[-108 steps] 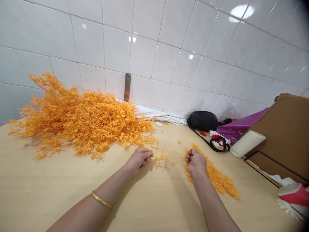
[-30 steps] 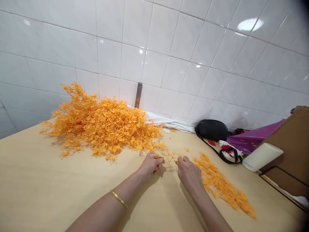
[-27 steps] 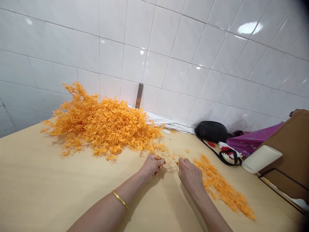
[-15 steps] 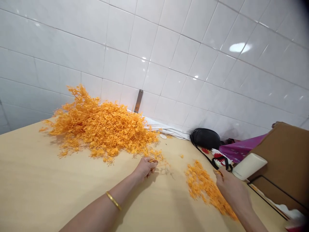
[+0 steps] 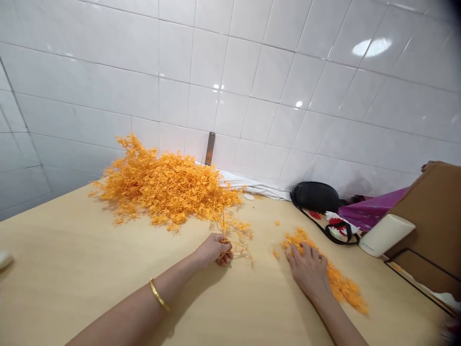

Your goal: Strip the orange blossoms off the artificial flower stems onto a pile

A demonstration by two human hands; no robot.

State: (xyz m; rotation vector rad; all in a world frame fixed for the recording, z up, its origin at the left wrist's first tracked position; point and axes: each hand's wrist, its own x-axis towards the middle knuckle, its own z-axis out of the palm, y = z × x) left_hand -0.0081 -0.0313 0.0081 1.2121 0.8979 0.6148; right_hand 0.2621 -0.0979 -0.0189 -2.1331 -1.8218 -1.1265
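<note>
My left hand (image 5: 219,249) is closed round a thin orange plastic flower stem (image 5: 245,252), whose branching twigs stick out above and to the right of the fingers. Only a few blossoms show near it. To the right, my right hand (image 5: 309,269) lies palm down on the near edge of a small pile of loose orange flower pieces (image 5: 345,288), fingers bent and apart. Whether its fingertips touch any single piece is hard to see. Behind my left hand rises a large heap of orange artificial flower sprigs (image 5: 169,187).
A black bag (image 5: 317,196) with its strap lies by the tiled wall, beside red and white flower heads (image 5: 336,226). Further right are a cream-coloured case (image 5: 387,235), purple plastic (image 5: 374,206) and a cardboard box (image 5: 432,211). White cloth (image 5: 252,185) runs along the table's back edge.
My right hand has moved left, from the far side of the small pile onto its near side, and its fingers have spread. My left hand still grips the stem. The view has shifted slightly.
</note>
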